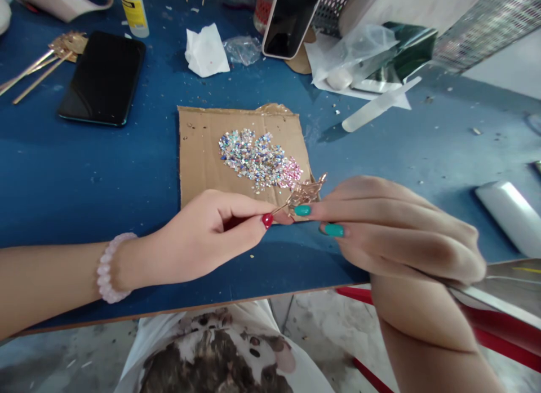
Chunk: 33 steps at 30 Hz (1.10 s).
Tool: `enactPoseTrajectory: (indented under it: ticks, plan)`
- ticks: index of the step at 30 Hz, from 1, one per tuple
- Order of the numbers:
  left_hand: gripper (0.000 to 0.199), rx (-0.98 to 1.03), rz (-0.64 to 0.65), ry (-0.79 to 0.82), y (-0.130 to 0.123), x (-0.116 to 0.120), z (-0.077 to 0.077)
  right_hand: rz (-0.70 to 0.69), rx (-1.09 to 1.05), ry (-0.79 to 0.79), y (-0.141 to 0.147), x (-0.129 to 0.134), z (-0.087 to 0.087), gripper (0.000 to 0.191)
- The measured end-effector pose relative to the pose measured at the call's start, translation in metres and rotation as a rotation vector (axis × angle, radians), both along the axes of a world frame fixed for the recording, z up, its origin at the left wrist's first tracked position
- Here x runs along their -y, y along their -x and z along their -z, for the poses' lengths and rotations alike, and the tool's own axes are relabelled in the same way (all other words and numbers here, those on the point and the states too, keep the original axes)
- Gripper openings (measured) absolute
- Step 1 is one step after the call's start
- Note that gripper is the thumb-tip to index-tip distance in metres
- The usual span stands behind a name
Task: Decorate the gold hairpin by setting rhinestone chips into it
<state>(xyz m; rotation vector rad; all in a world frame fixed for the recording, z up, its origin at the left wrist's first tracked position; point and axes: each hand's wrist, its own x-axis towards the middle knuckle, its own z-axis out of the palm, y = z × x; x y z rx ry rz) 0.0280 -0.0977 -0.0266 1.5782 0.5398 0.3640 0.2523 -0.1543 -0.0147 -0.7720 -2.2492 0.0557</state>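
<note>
The bench (156, 173) presents a blue top with a thin brown front edge, its surface marked by scattered specks and scraps, with a pale sheen of light across the right side. Below, the floor (315, 331) is grey, stained and scuffed, crossed by a dark line, with red bars (507, 345) at lower right. A perforated silvery surface (492, 24), panel or basket undetermined, stands at upper right.

My remote view suggests a craft workshop: a scrap-littered blue tabletop (127, 179), a flat brown cardboard sheet (200, 168) bearing glittery multicoloured chips (256, 156), slender gold-coloured sticks with ornate heads (66, 46), a yellow-labelled plastic bottle (134, 13).
</note>
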Motion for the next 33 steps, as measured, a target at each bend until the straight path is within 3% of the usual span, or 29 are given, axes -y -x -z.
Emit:
enactPoseTrajectory:
  ticks: [4, 9, 13, 19, 33]
  plan:
    - [0.026, -0.019, -0.010, 0.006, -0.0001, 0.0000, -0.0012, -0.084, -0.026, -0.139, 0.0043, -0.0030, -0.0019, 0.019]
    - [0.027, -0.005, 0.003, 0.064, -0.0005, 0.0010, -0.0022, -0.024, -0.034, -0.111, 0.0066, -0.0024, -0.0023, 0.021]
    - [0.026, -0.010, -0.001, 0.076, -0.0012, 0.0006, -0.0011, -0.065, -0.060, -0.102, 0.0048, -0.0034, -0.0008, 0.019]
    - [0.026, -0.006, 0.006, 0.042, -0.0007, -0.0003, -0.0008, -0.057, -0.121, -0.017, 0.0031, -0.0017, -0.0002, 0.016]
    - [0.025, -0.022, 0.001, 0.001, -0.0013, -0.0003, -0.0005, -0.055, -0.093, 0.001, 0.0017, 0.0009, 0.0001, 0.012]
